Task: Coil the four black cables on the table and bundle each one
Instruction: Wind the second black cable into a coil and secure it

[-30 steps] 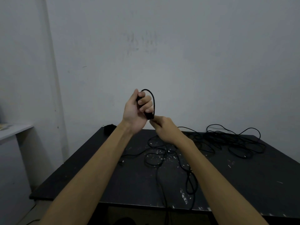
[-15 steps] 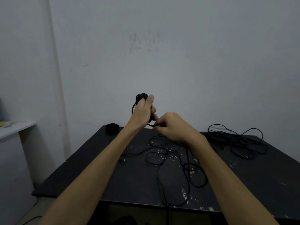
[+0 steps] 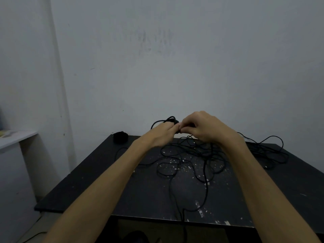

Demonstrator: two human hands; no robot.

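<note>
We note both hands lower than before, at frame centre: left hand (image 3: 162,135) grips the coiled cable (image 3: 171,120), right hand (image 3: 201,128) pinches its strand (fingers curled) above the table (image 3: 87,190).

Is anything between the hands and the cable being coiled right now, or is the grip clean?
Nothing visible is in the way. The left hand holds the small coil and the right hand pinches the cable beside it. The cable's loose length trails down into a tangle on the table, which may snag.
</note>
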